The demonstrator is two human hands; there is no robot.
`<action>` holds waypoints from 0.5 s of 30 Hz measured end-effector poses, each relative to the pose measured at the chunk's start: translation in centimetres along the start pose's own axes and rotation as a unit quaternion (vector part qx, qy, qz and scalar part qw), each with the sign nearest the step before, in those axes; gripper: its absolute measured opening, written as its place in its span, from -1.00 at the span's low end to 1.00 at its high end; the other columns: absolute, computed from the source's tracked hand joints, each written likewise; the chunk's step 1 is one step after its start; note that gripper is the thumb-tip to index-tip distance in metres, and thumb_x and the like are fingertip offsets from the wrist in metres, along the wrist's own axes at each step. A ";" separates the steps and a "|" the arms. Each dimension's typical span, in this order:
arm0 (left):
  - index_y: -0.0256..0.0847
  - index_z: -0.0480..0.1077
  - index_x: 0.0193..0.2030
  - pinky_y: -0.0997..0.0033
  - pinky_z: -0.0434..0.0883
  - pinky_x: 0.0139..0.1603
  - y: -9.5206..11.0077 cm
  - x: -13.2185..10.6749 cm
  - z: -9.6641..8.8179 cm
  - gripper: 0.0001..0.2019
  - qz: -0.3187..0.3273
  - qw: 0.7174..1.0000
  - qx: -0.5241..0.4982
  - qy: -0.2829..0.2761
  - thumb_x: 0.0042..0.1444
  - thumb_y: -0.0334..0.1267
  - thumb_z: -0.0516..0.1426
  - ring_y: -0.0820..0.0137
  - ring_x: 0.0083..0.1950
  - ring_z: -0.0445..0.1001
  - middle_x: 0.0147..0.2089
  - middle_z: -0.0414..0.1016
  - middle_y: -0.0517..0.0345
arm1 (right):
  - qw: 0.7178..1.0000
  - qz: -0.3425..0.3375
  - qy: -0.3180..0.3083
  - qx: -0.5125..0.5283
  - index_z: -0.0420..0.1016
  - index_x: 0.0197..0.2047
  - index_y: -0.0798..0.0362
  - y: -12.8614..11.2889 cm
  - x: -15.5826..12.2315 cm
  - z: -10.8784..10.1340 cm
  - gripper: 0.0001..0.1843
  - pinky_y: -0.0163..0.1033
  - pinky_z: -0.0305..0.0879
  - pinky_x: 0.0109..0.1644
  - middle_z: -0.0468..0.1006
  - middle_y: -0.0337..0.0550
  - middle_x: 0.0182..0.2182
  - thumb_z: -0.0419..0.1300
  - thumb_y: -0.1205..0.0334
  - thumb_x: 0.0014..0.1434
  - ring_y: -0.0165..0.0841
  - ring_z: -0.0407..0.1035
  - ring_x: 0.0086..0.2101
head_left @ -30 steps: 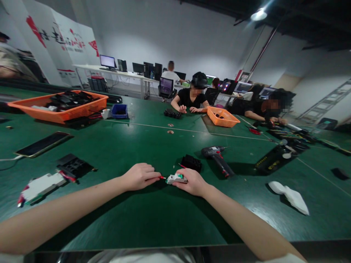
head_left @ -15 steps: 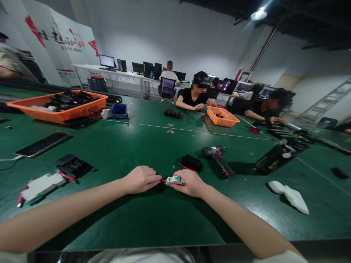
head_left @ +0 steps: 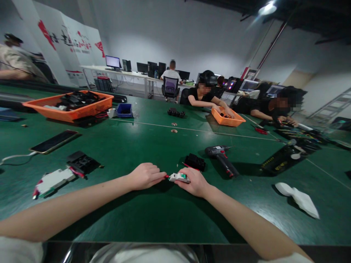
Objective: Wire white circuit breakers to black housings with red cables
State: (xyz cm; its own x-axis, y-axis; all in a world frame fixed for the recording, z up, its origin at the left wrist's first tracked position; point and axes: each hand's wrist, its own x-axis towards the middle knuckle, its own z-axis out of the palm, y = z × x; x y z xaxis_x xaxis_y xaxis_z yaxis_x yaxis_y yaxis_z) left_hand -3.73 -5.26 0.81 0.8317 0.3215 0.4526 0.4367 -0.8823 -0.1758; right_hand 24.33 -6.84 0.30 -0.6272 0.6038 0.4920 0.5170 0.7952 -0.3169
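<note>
My right hand [head_left: 193, 182] is closed around a small white part with green trim [head_left: 178, 177] resting on the green table [head_left: 153, 146]. My left hand [head_left: 145, 175] is pinched on a thin red-tipped tool [head_left: 165, 176] whose tip touches the left end of that part. Just behind my right hand lie a black module [head_left: 195, 162] and a cordless screwdriver with red trim [head_left: 222, 157].
Left of me lie a white-and-red unit [head_left: 53, 180], a black part [head_left: 82, 162] and a phone on a cable [head_left: 54, 141]. Orange trays [head_left: 68, 106] [head_left: 226, 117] and a blue bin [head_left: 124, 110] stand farther back. A white cloth [head_left: 298, 198] lies right. Other people work across the table.
My hands stay together on the white part. The view has shifted a little to the left. A person opposite has reached a hand into the orange tray.
</note>
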 end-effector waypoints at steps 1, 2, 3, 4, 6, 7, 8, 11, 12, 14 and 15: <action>-0.17 0.45 -0.02 0.36 0.27 -0.38 0.0 0.0 0.0 -0.78 -0.001 1.000 0.004 0.004 0.36 -0.23 0.01 0.44 -0.38 0.42 -0.38 0.49 0.18 | 1.000 0.009 -0.003 0.005 0.40 -0.06 0.06 0.0 0.0 0.0 -0.68 -0.19 0.39 -0.17 0.58 -0.06 -0.26 0.23 0.00 0.27 -0.25 0.50 -0.26; -0.17 0.45 -0.02 0.35 0.27 -0.38 -0.1 0.0 0.0 -0.78 -0.003 1.000 0.006 0.008 0.36 -0.23 0.02 0.44 -0.37 0.41 -0.37 0.49 0.17 | 1.000 0.017 -0.007 0.008 0.40 -0.05 0.06 0.1 0.0 0.0 -0.67 -0.18 0.39 -0.16 0.58 -0.05 -0.25 0.24 0.01 0.26 -0.24 0.49 -0.25; -0.17 0.45 -0.02 0.35 0.26 -0.37 -0.1 -0.1 0.0 -0.79 -0.004 1.000 0.008 0.012 0.35 -0.23 0.03 0.43 -0.37 0.41 -0.37 0.50 0.17 | 1.000 0.024 -0.011 0.011 0.40 -0.05 0.06 0.1 0.0 0.0 -0.67 -0.18 0.39 -0.16 0.58 -0.05 -0.25 0.25 0.01 0.25 -0.23 0.49 -0.25; -0.17 0.45 -0.02 0.35 0.25 -0.37 -0.1 -0.1 0.1 -0.79 -0.005 1.000 0.009 0.015 0.35 -0.23 0.03 0.43 -0.36 0.40 -0.36 0.50 0.17 | 0.999 0.029 -0.014 0.012 0.40 -0.04 0.06 0.1 0.0 0.0 -0.66 -0.18 0.40 -0.16 0.58 -0.05 -0.25 0.25 0.02 0.25 -0.23 0.49 -0.24; -0.17 0.45 -0.01 0.35 0.24 -0.36 -0.2 -0.2 0.1 -0.80 -0.004 1.000 0.008 0.015 0.35 -0.24 0.03 0.43 -0.36 0.40 -0.35 0.50 0.17 | 0.999 0.037 -0.018 0.015 0.40 -0.03 0.06 0.2 0.0 0.0 -0.65 -0.17 0.40 -0.16 0.58 -0.04 -0.24 0.27 0.02 0.24 -0.22 0.49 -0.23; -0.17 0.44 -0.01 0.35 0.24 -0.35 -0.2 -0.2 0.1 -0.79 -0.003 1.000 0.007 0.014 0.35 -0.24 0.03 0.43 -0.35 0.40 -0.35 0.50 0.17 | 0.999 0.039 -0.021 0.015 0.40 -0.03 0.06 0.3 -0.1 0.0 -0.65 -0.17 0.39 -0.16 0.58 -0.04 -0.23 0.27 0.02 0.23 -0.23 0.49 -0.23; -0.17 0.44 0.00 0.35 0.24 -0.35 -0.2 -0.2 0.2 -0.79 -0.002 1.000 0.007 0.011 0.36 -0.24 0.03 0.43 -0.35 0.40 -0.35 0.51 0.16 | 0.999 0.041 -0.025 0.017 0.40 -0.02 0.06 0.3 -0.1 0.0 -0.64 -0.17 0.39 -0.16 0.58 -0.05 -0.23 0.28 0.03 0.23 -0.23 0.49 -0.23; -0.16 0.44 0.01 0.35 0.24 -0.33 -0.3 -0.3 0.2 -0.79 -0.004 1.000 0.007 0.009 0.36 -0.23 0.02 0.43 -0.34 0.41 -0.34 0.51 0.15 | 0.998 0.043 -0.031 0.021 0.40 -0.03 0.05 0.3 -0.1 0.0 -0.65 -0.17 0.39 -0.17 0.58 -0.05 -0.23 0.28 0.02 0.23 -0.23 0.48 -0.24; -0.16 0.44 0.01 0.35 0.24 -0.33 -0.3 -0.3 0.3 -0.79 -0.004 1.000 0.007 0.010 0.36 -0.23 0.03 0.42 -0.34 0.41 -0.34 0.51 0.15 | 0.998 0.043 -0.030 0.023 0.40 -0.03 0.05 0.3 -0.1 0.0 -0.65 -0.17 0.38 -0.17 0.58 -0.05 -0.23 0.27 0.02 0.23 -0.23 0.48 -0.25; -0.16 0.44 0.01 0.35 0.23 -0.34 -0.4 -0.4 0.4 -0.79 -0.003 1.000 0.002 0.012 0.35 -0.24 0.04 0.42 -0.34 0.40 -0.34 0.51 0.16 | 0.998 0.042 -0.025 0.025 0.40 -0.03 0.05 0.3 -0.1 0.0 -0.64 -0.17 0.38 -0.17 0.58 -0.05 -0.23 0.27 0.02 0.23 -0.23 0.48 -0.25; -0.17 0.44 0.01 0.35 0.23 -0.34 -0.4 -0.4 0.4 -0.80 -0.002 1.000 -0.002 0.012 0.35 -0.24 0.04 0.42 -0.35 0.40 -0.35 0.50 0.16 | 0.999 0.040 -0.023 0.026 0.39 -0.02 0.06 0.3 -0.1 0.0 -0.65 -0.17 0.38 -0.17 0.58 -0.05 -0.23 0.27 0.02 0.23 -0.23 0.48 -0.25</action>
State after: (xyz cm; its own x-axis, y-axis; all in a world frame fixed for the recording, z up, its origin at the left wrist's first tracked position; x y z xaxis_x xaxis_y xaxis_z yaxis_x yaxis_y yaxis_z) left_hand -4.04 -4.91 0.33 0.8218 0.3161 0.4741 0.4379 -0.8827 -0.1706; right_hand 24.58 -6.68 0.15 -0.6115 0.6668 0.4260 0.5366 0.7451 -0.3960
